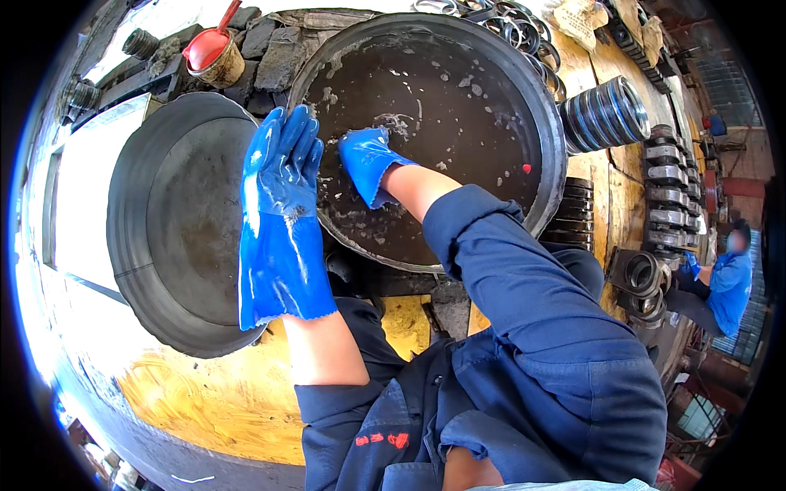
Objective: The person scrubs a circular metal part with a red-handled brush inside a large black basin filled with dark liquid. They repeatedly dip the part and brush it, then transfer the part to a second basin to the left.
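My left hand (282, 176), in a wet blue rubber glove, is raised between two round metal tubs. Its fingers are stretched out and nothing lies in it. My right hand (366, 160) wears a matching glove and reaches down into the dark, murky liquid (458, 123) of the large tub (559, 155). Its fingers are under the surface, so what they hold, if anything, is hidden. Bits of foam and one small red speck (526, 168) float on the liquid. The other tub (131, 204), grey inside with only a stained bottom visible, stands to the left.
A red scoop (208, 49) rests in a small bucket (223, 69) at the far left. Metal rings (524, 34), a ribbed stack of rings (604, 114) and a crankshaft (667, 188) lie on the right. A person in blue (729, 282) works beyond them.
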A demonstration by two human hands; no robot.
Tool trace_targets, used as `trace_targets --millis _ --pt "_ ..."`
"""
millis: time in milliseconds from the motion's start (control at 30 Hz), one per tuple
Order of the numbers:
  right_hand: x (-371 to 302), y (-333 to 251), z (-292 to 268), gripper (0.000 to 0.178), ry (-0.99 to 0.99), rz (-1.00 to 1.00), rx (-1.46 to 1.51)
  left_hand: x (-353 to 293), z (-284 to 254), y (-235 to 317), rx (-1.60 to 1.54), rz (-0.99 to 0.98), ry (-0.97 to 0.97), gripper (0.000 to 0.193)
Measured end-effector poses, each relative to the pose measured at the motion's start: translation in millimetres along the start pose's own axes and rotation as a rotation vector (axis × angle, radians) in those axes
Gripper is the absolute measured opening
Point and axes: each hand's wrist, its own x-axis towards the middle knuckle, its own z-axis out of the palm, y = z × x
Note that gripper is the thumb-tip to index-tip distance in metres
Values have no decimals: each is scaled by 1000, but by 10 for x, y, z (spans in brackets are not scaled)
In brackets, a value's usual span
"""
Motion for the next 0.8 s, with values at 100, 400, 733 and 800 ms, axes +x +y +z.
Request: trace_targets --millis 100,400,733,800 --pt "105 165 254 35 129 -88 18 25 32 -32 -13 -10 4 44" --pt "485 508 359 15 166 -69 224 72 70 -149 67 5 27 51" --pt "-626 661 -274 45 134 -274 544 279 -51 -784 151 -229 166 66" --pt "-944 696 -273 44 240 -345 724 490 -97 -933 106 -322 211 53"
